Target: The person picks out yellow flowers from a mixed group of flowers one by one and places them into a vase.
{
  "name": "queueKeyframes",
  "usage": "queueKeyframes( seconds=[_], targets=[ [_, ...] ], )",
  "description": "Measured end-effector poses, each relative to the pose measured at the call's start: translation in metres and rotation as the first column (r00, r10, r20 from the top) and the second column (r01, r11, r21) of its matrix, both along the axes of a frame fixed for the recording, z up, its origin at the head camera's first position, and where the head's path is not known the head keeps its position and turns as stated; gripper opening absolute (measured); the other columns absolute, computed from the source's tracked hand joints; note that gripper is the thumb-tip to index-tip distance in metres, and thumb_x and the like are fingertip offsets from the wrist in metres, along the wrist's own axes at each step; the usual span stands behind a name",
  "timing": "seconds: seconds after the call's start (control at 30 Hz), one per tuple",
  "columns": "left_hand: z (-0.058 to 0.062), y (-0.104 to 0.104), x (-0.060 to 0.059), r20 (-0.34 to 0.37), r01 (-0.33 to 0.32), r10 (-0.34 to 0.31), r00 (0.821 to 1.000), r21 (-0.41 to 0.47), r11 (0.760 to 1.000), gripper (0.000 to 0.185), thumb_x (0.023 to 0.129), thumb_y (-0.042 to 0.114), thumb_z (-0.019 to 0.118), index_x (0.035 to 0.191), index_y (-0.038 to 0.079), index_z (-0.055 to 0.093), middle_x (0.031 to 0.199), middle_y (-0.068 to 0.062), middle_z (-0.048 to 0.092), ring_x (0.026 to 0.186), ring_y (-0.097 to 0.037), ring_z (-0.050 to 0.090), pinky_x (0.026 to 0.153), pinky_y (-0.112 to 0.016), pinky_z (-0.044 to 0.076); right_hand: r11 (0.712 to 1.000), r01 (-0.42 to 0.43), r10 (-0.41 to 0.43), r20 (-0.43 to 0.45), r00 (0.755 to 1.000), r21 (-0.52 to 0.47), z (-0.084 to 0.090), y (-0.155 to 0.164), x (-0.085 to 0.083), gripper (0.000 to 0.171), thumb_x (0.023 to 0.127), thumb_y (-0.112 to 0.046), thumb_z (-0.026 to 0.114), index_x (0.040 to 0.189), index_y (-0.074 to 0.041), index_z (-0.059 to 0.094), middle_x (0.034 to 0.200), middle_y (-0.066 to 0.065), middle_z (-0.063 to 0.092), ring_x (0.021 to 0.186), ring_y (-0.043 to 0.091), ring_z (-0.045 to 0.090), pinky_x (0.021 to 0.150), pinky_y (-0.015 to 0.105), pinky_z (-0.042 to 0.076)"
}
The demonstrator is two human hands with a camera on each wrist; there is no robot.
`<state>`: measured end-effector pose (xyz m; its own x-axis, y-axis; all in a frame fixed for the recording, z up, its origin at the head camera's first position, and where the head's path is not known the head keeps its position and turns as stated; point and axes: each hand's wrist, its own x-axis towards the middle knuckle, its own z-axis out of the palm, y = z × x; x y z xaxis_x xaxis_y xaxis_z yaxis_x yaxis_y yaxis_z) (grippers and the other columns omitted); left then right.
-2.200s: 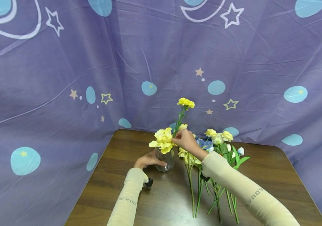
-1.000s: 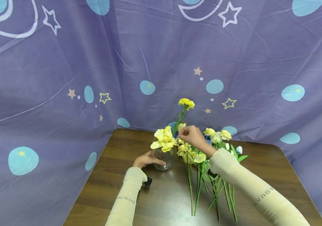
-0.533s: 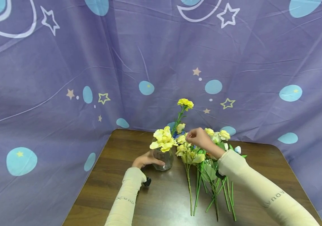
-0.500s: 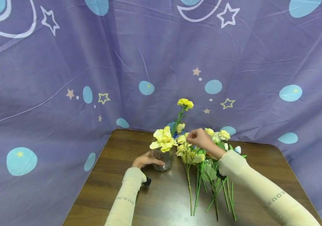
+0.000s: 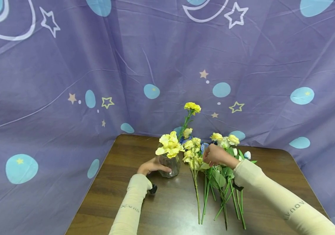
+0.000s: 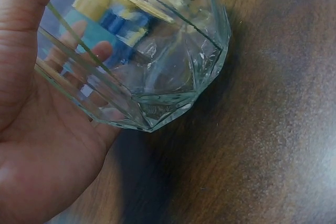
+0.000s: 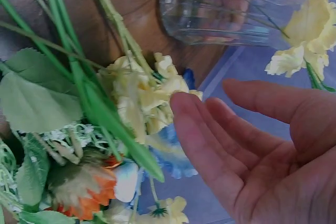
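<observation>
My left hand (image 5: 153,165) grips a clear faceted glass vase (image 5: 175,165), with the thumb on the near side; fingers show through the glass in the left wrist view. A large pale-yellow ruffled flower (image 5: 169,146) stands in the vase's mouth, its stem visible inside the glass. Behind it rises a taller bright-yellow carnation (image 5: 192,107) on a green stem. My right hand (image 5: 216,154) hovers at the heap of loose flowers, fingers loosely bent with nothing between them. Closest to its fingertips in the right wrist view is a cluster of pale-yellow blooms (image 7: 152,100).
Loose flowers lie right of the vase, stems towards the near edge of the wooden table (image 5: 167,212). Among them are blue petals (image 7: 176,156), an orange flower (image 7: 86,190), cream roses (image 5: 225,142) and broad green leaves (image 7: 39,93). A purple patterned cloth (image 5: 161,65) hangs behind.
My right hand has let go near the pale-yellow flower in the vase and moved right and down to the loose flowers. The left hand stays on the vase.
</observation>
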<state>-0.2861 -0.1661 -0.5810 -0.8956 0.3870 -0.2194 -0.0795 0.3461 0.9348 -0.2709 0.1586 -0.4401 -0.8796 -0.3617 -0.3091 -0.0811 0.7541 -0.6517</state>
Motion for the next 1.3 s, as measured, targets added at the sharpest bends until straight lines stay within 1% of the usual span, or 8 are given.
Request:
queueKeyframes(
  seconds=[0.07,0.17,0.27,0.4,0.6,0.83,1.17,1.3],
  targets=[
    [0.000,0.000,0.000,0.003,-0.004,0.004,1.000,-0.002,1.000,0.128,0.072,0.029,0.094,0.164,0.010,0.008,0.168,-0.024,0.018,0.153,-0.041,0.022,0.124,-0.058,0.023,1.000,-0.009,0.008,0.053,0.999,0.017,-0.003,0.002,0.001,0.008,0.085,0.004,0.067,0.084,0.007,0.074,0.076,0.023,0.073,0.058,0.024,0.069,0.053,0.032,0.057],
    [0.000,0.000,0.000,0.005,-0.008,0.008,1.000,-0.011,1.000,0.126,0.073,0.029,0.094,0.164,0.010,0.009,0.167,-0.024,0.019,0.153,-0.041,0.023,0.124,-0.058,0.024,0.996,-0.006,-0.005,0.110,0.994,0.093,-0.010,0.003,0.000,0.014,0.084,0.006,0.064,0.074,0.006,0.074,0.067,0.018,0.072,0.053,0.018,0.066,0.054,0.033,0.059],
    [0.001,0.000,0.000,0.003,-0.011,0.011,1.000,-0.016,1.000,0.126,0.073,0.028,0.093,0.164,0.010,0.008,0.168,-0.024,0.018,0.153,-0.041,0.022,0.123,-0.059,0.025,0.977,0.005,-0.035,0.135,0.990,0.212,-0.020,0.002,-0.002,0.018,0.083,0.003,0.064,0.069,0.004,0.075,0.064,0.013,0.073,0.055,0.019,0.070,0.060,0.035,0.062],
    [0.000,0.000,0.000,0.004,-0.009,0.009,1.000,-0.007,1.000,0.126,0.073,0.027,0.093,0.164,0.011,0.008,0.168,-0.023,0.018,0.153,-0.041,0.022,0.124,-0.058,0.024,0.946,-0.012,-0.044,0.164,0.985,0.323,-0.030,0.002,-0.004,0.017,0.083,0.000,0.065,0.073,0.003,0.077,0.066,0.011,0.074,0.060,0.020,0.073,0.065,0.034,0.063],
    [0.000,0.001,0.000,-0.004,-0.004,0.004,1.000,0.002,1.000,0.126,0.074,0.026,0.093,0.165,0.013,0.007,0.169,-0.021,0.016,0.154,-0.040,0.022,0.124,-0.059,0.025,0.936,-0.056,-0.020,0.211,0.977,0.348,-0.039,0.002,-0.001,0.014,0.089,-0.005,0.072,0.083,0.006,0.078,0.070,0.012,0.075,0.064,0.022,0.074,0.067,0.035,0.064],
    [0.000,0.001,0.001,-0.002,-0.007,0.007,1.000,0.006,1.000,0.125,0.074,0.025,0.093,0.165,0.012,0.008,0.168,-0.023,0.016,0.153,-0.040,0.022,0.124,-0.058,0.024,0.937,-0.083,-0.012,0.269,0.963,0.339,-0.049,0.003,0.007,0.011,0.087,-0.004,0.076,0.083,0.006,0.077,0.076,0.016,0.076,0.072,0.027,0.076,0.068,0.036,0.064],
    [-0.001,0.000,0.001,0.014,-0.015,0.015,1.000,0.003,1.000,0.126,0.074,0.026,0.093,0.165,0.015,0.006,0.170,-0.020,0.011,0.155,-0.039,0.018,0.124,-0.058,0.022,0.904,-0.110,-0.008,0.274,0.962,0.413,-0.059,0.002,0.014,0.015,0.090,-0.004,0.074,0.079,0.005,0.078,0.074,0.013,0.077,0.073,0.022,0.077,0.070,0.030,0.063],
    [-0.001,0.000,0.000,0.011,-0.018,0.018,1.000,-0.005,1.000,0.126,0.074,0.027,0.093,0.165,0.016,0.006,0.170,-0.020,0.012,0.155,-0.039,0.019,0.124,-0.059,0.023,0.896,-0.126,-0.019,0.321,0.947,0.425,-0.064,0.004,0.011,0.017,0.092,-0.002,0.069,0.079,0.005,0.078,0.076,0.013,0.077,0.076,0.022,0.077,0.073,0.029,0.063]
  ],
)
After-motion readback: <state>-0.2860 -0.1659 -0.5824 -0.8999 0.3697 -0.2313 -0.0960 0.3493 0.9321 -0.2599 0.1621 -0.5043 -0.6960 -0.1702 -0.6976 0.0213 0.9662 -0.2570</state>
